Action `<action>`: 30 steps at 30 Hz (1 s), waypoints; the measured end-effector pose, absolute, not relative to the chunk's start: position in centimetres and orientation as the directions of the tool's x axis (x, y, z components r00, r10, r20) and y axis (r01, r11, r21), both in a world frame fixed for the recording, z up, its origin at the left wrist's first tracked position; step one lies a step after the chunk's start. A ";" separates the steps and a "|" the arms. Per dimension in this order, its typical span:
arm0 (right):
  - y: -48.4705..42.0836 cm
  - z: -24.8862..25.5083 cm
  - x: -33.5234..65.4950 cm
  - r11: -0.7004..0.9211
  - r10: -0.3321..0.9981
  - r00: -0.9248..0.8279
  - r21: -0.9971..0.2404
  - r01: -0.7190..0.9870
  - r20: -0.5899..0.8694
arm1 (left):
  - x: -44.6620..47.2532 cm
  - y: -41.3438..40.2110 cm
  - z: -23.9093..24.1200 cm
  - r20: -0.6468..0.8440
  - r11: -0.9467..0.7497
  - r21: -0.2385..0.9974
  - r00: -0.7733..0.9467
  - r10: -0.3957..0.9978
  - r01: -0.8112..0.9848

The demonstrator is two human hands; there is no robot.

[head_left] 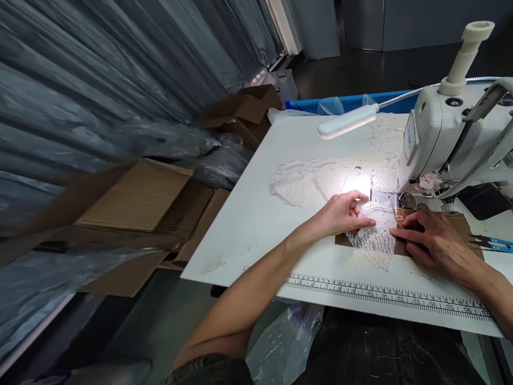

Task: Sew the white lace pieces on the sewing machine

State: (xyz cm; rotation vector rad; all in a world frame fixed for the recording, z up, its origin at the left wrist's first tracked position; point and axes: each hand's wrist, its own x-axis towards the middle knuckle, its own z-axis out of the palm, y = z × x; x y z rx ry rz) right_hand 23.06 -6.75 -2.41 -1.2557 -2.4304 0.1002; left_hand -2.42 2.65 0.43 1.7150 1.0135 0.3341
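Note:
A piece of white lace [377, 240] lies by the needle area of a white sewing machine [433, 133], over a brown sheet [436, 218]. My left hand [344, 214] is at its left side, thumb on the lace and index finger stretched toward the metal plate; thumb and index are apart. At the right edge of the lace, my right hand [435, 240] rests with its index finger stretched out, the tip touching the lace. Its other fingers are loosely bent over the brown sheet. Small red arrow marks show near the needle plate.
More white lace [308, 179] lies on the white tabletop [244, 235], left of and behind the machine. A lamp [348, 122] lights the work. Blue-handled thread snips [495, 244] lie at right. A ruler strip [385, 297] runs along the front edge. Cardboard boxes [136, 195] stand left.

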 end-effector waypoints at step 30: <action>-6.7 -2.3 23.0 0.552 0.821 -0.488 -0.195 0.811 0.296 | 0.9 2.1 -0.5 0.124 -0.932 -0.005 0.925 0.359 0.362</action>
